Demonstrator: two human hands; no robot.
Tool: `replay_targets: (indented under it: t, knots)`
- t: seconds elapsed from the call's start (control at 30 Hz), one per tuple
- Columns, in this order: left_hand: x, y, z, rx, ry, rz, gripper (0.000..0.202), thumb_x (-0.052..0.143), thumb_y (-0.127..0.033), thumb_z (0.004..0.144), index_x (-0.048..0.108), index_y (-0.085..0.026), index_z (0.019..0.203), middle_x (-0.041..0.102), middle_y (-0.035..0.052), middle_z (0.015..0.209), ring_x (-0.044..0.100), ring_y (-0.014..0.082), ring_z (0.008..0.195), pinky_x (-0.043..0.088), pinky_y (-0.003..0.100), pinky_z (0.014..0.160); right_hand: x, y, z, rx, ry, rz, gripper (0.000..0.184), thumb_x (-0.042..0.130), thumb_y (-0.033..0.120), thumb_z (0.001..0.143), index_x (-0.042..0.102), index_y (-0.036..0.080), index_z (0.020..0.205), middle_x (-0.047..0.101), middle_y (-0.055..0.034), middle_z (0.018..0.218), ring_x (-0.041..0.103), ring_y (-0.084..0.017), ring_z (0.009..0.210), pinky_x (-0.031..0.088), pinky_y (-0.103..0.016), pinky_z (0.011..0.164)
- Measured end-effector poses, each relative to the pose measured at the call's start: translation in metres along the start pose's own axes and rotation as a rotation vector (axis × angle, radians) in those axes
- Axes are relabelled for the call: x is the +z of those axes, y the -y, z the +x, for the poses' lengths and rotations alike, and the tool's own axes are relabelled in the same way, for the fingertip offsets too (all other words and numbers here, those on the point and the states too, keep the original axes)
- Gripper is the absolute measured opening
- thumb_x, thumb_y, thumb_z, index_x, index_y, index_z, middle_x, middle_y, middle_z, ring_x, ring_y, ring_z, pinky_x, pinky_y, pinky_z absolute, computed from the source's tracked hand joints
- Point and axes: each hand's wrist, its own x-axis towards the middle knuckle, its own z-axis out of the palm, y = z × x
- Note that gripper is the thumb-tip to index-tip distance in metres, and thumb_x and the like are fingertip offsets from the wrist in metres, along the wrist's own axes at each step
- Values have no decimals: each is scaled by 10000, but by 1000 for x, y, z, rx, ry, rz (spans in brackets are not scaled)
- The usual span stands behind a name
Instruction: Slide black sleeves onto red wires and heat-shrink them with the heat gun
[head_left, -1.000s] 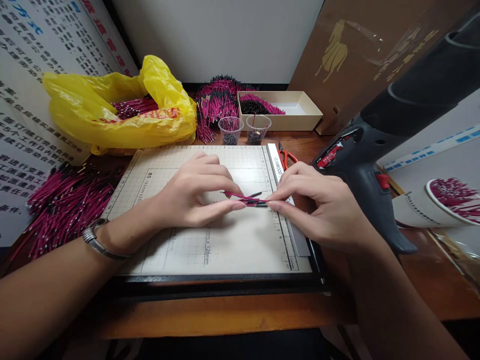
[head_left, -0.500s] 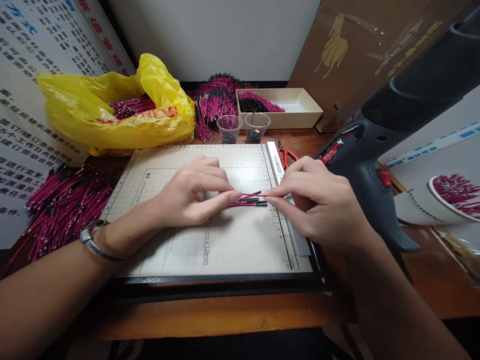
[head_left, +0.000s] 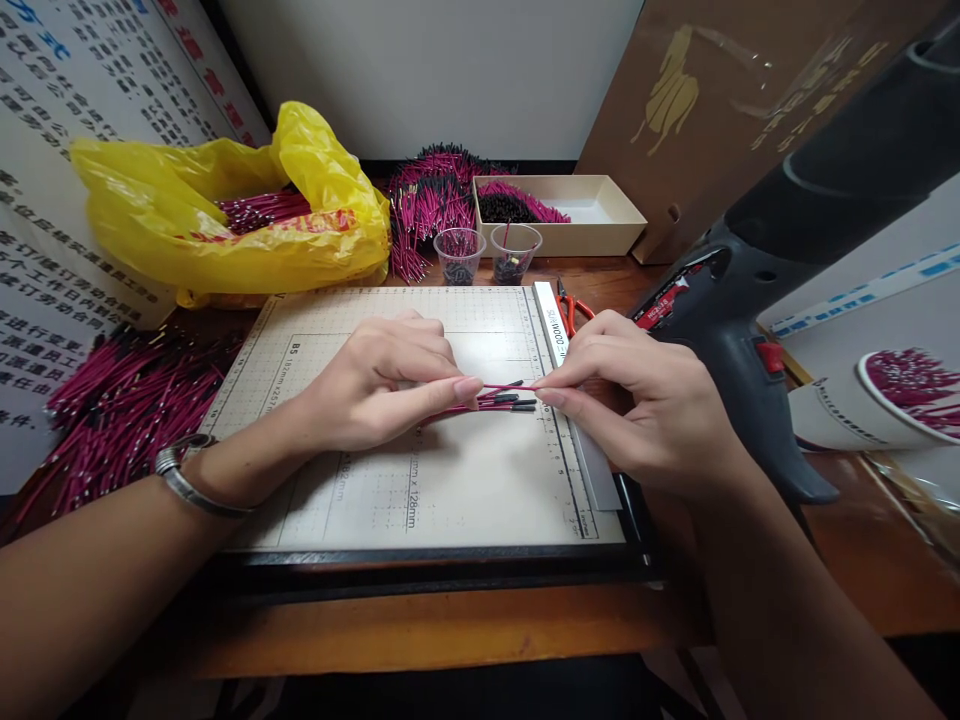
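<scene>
A thin magenta wire [head_left: 507, 387] is stretched level between my two hands, just above a paper cutter board [head_left: 480, 490]. My left hand [head_left: 397, 385] pinches it between thumb and forefinger, and my right hand [head_left: 630, 395] pinches its other end near the board's right-hand rail. The fingertips hide both ends of this wire. Right beneath it, several magenta wires with black sleeved ends [head_left: 514, 402] lie on the board, partly covered by my left hand.
Behind the board stand a yellow plastic bag [head_left: 225, 265], two clear cups [head_left: 459, 262], a cream box [head_left: 577, 238] and a wire heap [head_left: 431, 200]. More wires [head_left: 135, 410] lie left. Orange-handled pliers [head_left: 574, 308], a heat gun [head_left: 750, 340] and a white tub [head_left: 847, 415] occupy the right.
Both hands keep their pinch on the wire. My left thumb has shifted slightly up and the wire sits a touch higher; the view has moved a little.
</scene>
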Motion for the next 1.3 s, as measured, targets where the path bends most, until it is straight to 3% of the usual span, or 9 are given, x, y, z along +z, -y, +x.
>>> replay_targets:
  t: [0.2, 0.43, 0.57, 0.67, 0.97, 1.13, 1.3]
  knots:
    - [-2, -1, 3, -35, 56, -78, 485, 571, -404, 1039, 693, -185, 623, 675, 3, 560, 553, 96, 521, 435, 263, 560, 0, 1, 0, -9, 16, 31, 134, 659, 119, 926, 673, 197, 817, 645, 10, 692, 563, -132, 745, 457, -291, 636]
    - [-6, 6, -3, 37, 79, 35, 444, 533, -322, 1049, 708, -189, 664, 684, 1, 579, 490, 101, 520, 392, 313, 610, -4, -1, -2, 13, 66, 57, 134, 677, 130, 907, 705, 192, 792, 632, -3, 683, 573, -147, 753, 458, -315, 679]
    - [-8, 15, -10, -7, -10, 77, 492, 442, -392, 1078, 733, -196, 734, 655, 8, 617, 538, 114, 581, 391, 319, 663, -8, -1, -5, 62, 158, 91, 108, 698, 153, 898, 755, 190, 814, 675, -12, 740, 575, -161, 817, 442, -341, 756]
    - [-5, 17, -13, -37, -33, 77, 470, 478, -367, 1063, 686, -186, 683, 616, -6, 626, 523, 110, 606, 372, 313, 692, -5, 2, -7, 34, 212, 106, 120, 702, 172, 903, 784, 215, 826, 680, -2, 759, 549, -162, 835, 398, -356, 794]
    - [-8, 5, -6, -23, 187, 90, 365, 558, -229, 1002, 666, -168, 659, 558, -34, 580, 452, 103, 603, 344, 289, 696, -2, 7, -7, 79, 348, 97, 51, 753, 257, 884, 779, 236, 845, 657, 22, 796, 521, -155, 854, 325, -366, 855]
    - [-8, 1, -6, -24, 214, 116, 311, 580, -221, 980, 668, -173, 686, 529, -44, 573, 424, 115, 612, 311, 301, 699, -5, 6, -7, 103, 313, 51, 82, 728, 215, 887, 766, 236, 817, 655, 25, 770, 518, -148, 800, 320, -342, 791]
    - [-6, 4, -7, -111, 149, 149, 228, 597, -246, 963, 684, -184, 762, 571, -52, 628, 447, 113, 627, 311, 298, 710, -1, 1, -7, 118, 156, -89, 100, 727, 163, 874, 769, 198, 790, 592, 1, 685, 471, -142, 719, 333, -315, 705]
